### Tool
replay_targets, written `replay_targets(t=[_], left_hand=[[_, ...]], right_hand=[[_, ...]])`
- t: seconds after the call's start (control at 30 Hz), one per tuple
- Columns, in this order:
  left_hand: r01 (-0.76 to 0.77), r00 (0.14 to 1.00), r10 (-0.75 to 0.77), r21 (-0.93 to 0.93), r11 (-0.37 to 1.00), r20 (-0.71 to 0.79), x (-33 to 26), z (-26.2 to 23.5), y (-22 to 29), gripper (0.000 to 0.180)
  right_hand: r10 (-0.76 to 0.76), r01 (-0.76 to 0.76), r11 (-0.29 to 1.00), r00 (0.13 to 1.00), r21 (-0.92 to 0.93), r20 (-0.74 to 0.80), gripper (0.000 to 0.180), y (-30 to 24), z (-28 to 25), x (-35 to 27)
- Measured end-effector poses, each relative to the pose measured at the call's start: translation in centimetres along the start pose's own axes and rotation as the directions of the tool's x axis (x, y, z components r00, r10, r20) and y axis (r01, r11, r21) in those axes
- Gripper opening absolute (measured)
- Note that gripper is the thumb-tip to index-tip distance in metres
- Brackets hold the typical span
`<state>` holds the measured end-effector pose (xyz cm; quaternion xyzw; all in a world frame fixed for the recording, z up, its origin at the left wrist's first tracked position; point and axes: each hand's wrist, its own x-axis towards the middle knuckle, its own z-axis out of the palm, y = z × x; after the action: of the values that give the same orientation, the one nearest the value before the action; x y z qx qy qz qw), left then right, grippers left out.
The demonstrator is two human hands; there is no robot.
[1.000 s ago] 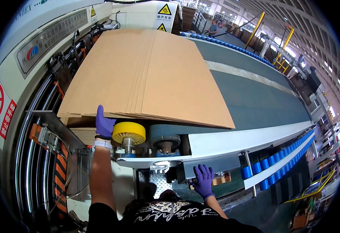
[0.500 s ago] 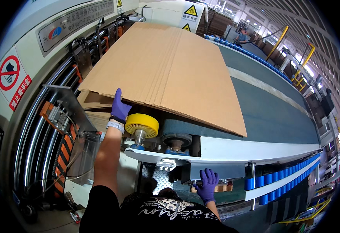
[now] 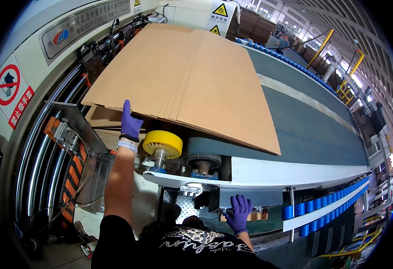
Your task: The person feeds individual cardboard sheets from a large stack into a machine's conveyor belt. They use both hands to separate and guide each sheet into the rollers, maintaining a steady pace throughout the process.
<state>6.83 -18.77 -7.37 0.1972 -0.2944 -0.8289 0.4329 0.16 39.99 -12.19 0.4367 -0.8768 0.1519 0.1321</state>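
Note:
A stack of overlapping brown cardboard sheets [image 3: 196, 76] lies aslant, its near right corner over the green conveyor belt [image 3: 308, 116]. At the stack's near left edge is my left hand [image 3: 131, 123] in a purple glove. Its index finger stretches over the top sheet and the thumb points right; the other fingers are hidden at the edge, closed on the sheets. A yellow wheel [image 3: 163, 143] stands just right of this hand. My right hand [image 3: 239, 214], also gloved, rests with fingers stretched out against a grey metal box [image 3: 259, 198] with small knobs, below the conveyor frame.
Long metal rollers [image 3: 39, 152] and an upright metal plate [image 3: 77, 123] stand at the left. More cardboard [image 3: 104, 117] lies under the stack's left edge. Blue rollers [image 3: 311, 206] run along the right. Another person [image 3: 283, 42] is far back.
The cardboard stack has shifted a little left, and my left hand has moved left with it. My right hand stays in place.

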Motion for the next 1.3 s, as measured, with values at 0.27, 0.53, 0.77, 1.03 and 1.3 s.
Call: replay_targets(t=[0.27, 0.53, 0.77, 1.03, 1.3], left_hand=[[-0.073, 0.985, 0.068, -0.025, 0.997, -0.157, -0.6, 0.3, 3.7, 0.092], [-0.203, 0.866, 0.281, 0.225, 0.953, -0.413, -5.3, -3.5, 1.3, 0.087], [-0.496, 0.852, 0.453, 0.683, 0.537, 0.262, -13.3, -2.4, -1.5, 0.040], [-0.411, 0.895, 0.364, 0.789, 0.457, 0.256, -19.0, 3.1, -3.7, 0.045], [-0.557, 0.813, 0.250, 0.828, 0.068, 0.526, -22.0, 4.9, -5.5, 0.057]], right_hand=[[0.028, -0.028, 1.000, 0.999, -0.007, 0.020, 0.082, 0.3, -0.4, -0.4], [-0.016, 0.016, 1.000, 0.999, 0.002, 0.052, 0.085, 0.3, -0.6, -0.1], [-0.030, 0.030, 1.000, 0.996, 0.008, 0.085, 0.086, 0.3, -0.7, 0.0], [-0.020, 0.019, 1.000, 0.996, 0.013, 0.092, 0.086, 0.3, -0.6, 0.1], [-0.030, 0.031, 1.000, 0.996, -0.005, 0.079, 0.086, 0.7, -0.4, -0.1]])
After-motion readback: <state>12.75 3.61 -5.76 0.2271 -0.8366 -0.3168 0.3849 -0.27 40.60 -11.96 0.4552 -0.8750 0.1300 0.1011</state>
